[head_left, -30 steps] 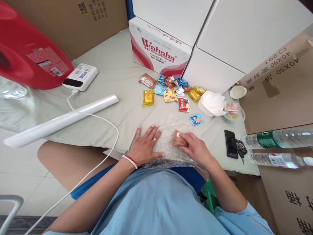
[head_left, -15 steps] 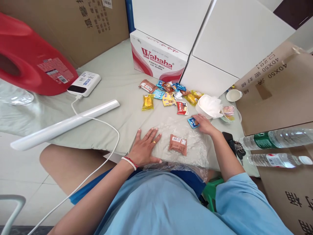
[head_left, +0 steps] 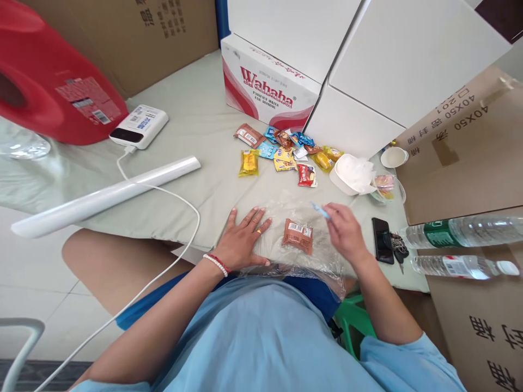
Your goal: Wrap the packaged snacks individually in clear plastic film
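Note:
My left hand [head_left: 244, 239] lies flat on the cloth-covered table, fingers spread, at the edge of a clear plastic bag [head_left: 327, 261]. Between my thumb and fingers, my right hand [head_left: 345, 231] pinches a small blue snack packet [head_left: 321, 210], seen edge-on above the bag. A brown snack packet [head_left: 298, 236] with a white label rests on the plastic between my hands. Farther back lies a loose group of wrapped snacks, among them a yellow packet [head_left: 249, 163], a red packet [head_left: 307, 175] and a light blue packet [head_left: 267, 149].
Behind the snacks stands a Wahaha box [head_left: 267, 87]. A white tub [head_left: 345, 174] holding plastic, a phone [head_left: 382, 239], keys [head_left: 398, 246] and bottles [head_left: 469, 267] are at right. A white tube light [head_left: 114, 193], cable [head_left: 180, 198] and red jug [head_left: 61, 81] occupy the left.
My right hand has lifted the blue packet and brought it toward me, turning it edge-on. The phone beside my forearm is now uncovered. My left hand stays in place.

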